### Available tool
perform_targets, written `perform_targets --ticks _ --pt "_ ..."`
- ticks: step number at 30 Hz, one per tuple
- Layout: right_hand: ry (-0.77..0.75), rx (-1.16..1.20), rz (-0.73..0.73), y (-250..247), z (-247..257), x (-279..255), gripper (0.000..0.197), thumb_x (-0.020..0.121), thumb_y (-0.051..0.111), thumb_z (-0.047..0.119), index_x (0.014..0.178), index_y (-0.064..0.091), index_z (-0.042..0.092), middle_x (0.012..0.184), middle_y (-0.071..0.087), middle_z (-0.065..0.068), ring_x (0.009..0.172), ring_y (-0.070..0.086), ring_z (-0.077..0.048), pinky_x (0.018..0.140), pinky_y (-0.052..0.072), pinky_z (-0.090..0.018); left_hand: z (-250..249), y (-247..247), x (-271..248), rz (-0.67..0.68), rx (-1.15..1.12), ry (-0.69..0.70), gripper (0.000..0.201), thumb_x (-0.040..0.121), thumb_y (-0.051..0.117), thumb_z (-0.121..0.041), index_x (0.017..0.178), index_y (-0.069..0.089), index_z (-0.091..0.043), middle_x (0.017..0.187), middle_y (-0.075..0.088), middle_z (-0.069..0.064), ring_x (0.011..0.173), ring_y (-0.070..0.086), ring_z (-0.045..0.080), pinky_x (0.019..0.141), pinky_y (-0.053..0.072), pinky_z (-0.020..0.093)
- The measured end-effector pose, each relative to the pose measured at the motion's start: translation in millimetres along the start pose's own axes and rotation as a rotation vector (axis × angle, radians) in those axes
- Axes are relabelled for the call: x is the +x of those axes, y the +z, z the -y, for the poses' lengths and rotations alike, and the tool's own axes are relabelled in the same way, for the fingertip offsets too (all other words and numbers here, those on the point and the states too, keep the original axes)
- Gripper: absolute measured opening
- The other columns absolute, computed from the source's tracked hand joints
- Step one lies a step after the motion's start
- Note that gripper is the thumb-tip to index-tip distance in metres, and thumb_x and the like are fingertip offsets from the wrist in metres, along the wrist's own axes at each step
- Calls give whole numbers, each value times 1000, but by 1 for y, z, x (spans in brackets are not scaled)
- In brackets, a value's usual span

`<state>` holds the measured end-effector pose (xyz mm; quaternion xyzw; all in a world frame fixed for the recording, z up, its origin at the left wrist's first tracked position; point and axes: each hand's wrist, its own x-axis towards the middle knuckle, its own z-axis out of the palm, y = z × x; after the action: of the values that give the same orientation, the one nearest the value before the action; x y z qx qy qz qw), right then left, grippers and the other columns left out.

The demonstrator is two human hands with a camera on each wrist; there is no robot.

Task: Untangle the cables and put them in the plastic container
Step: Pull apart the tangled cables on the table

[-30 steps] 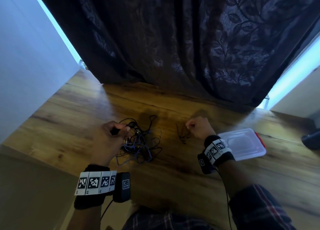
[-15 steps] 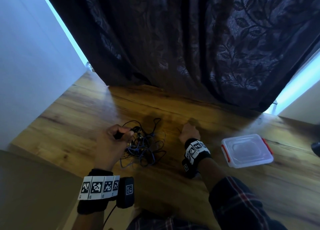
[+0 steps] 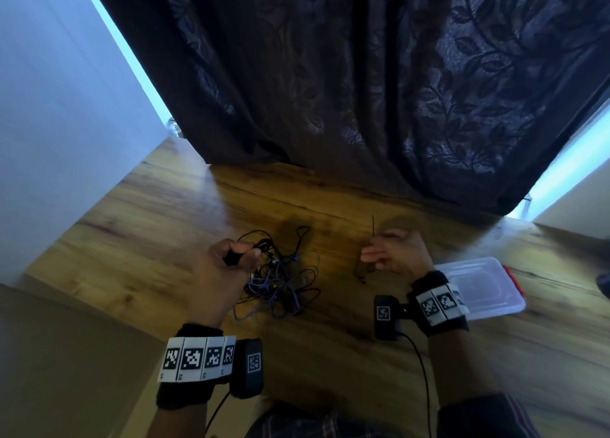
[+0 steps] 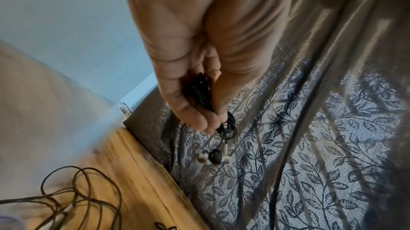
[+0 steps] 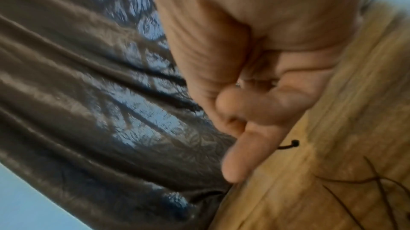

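Sitting at three o'clock of the right hand [image 3: 394,254], which pinches a thin black cable [image 3: 373,228], the plastic container [image 3: 485,285] lies far from the left hand [image 3: 221,272], fingers curled round an earphone bundle [image 4: 206,97] beside the tangle [image 3: 280,272].

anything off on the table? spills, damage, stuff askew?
Nothing spilled or damaged. The only mess is the cable tangle, knotted by the left hand. The container lies flat with its lid on.

Tangled cables [image 3: 280,274]; lidded container [image 3: 485,285] apart.
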<state>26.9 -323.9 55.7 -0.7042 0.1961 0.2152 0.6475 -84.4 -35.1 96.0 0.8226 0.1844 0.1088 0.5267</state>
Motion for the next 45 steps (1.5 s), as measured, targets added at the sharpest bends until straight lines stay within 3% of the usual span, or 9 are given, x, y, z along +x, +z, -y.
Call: perform_targets --ticks 7,11,18,23,29,31,37,41,45 --pt "-145 253 160 26 10 -45 16 96 64 6 106 65 -6 98 76 -23 93 76 -32 81 63 -37 -7 4 -3 -8 -47 -8 14 87 74 -11 81 67 -23 74 72 -10 68 69 -4 66 55 17" --pt "-199 197 226 54 11 -66 16 91 70 7 105 68 0 97 76 -22 88 76 -30 78 64 -37 -8 3 -4 -4 -102 -11 11 87 73 -9 84 69 -18 77 74 -5 71 73 3 67 57 19" --pt "-156 -99 651 109 2 -90 21 89 74 8 104 59 9 94 76 -13 82 76 -26 74 62 -38 -11 4 -4 -38 -98 40 10 87 73 -8 83 69 -15 79 74 0 72 73 7 65 56 18" --pt "-104 -34 479 133 -6 -88 14 88 74 5 98 64 6 90 73 -10 71 75 -14 66 62 -27 -14 3 -5 -30 -51 100 12 86 75 -10 80 68 -18 84 75 -6 80 73 10 69 58 23" --pt "-35 422 391 144 -11 -85 27 90 70 2 112 64 -13 103 74 -23 82 75 -29 72 63 -34 -24 5 -7 -17 -18 130 10 86 75 -9 85 70 -18 83 72 -11 75 68 -6 64 49 7" --pt "-38 504 370 145 -11 -84 23 91 70 4 110 67 -10 92 74 -18 74 71 -25 67 60 -31 -26 5 -8 7 -25 119 6 85 75 -9 87 72 -14 83 73 -7 72 67 -7 62 50 8" --pt "-98 451 247 143 -10 -79 9 93 66 0 85 70 3 63 63 -6 54 54 -14 52 45 -24 -30 3 -8 96 -82 53 5 85 75 -10 89 71 -10 71 74 0 67 70 4 62 55 16" --pt "-112 412 196 142 -10 -74 8 92 67 0 92 73 6 62 63 -3 51 54 -9 52 45 -22 -32 3 -11 182 -130 -21 6 86 74 -10 90 70 -13 70 74 0 68 71 10 67 60 27" --pt "-84 362 176 143 -12 -70 11 91 65 -3 92 71 5 63 65 -3 52 54 -10 53 45 -25 -32 4 -12 221 -205 -39 10 85 73 -7 95 70 -5 68 74 2 65 69 8 64 56 20"
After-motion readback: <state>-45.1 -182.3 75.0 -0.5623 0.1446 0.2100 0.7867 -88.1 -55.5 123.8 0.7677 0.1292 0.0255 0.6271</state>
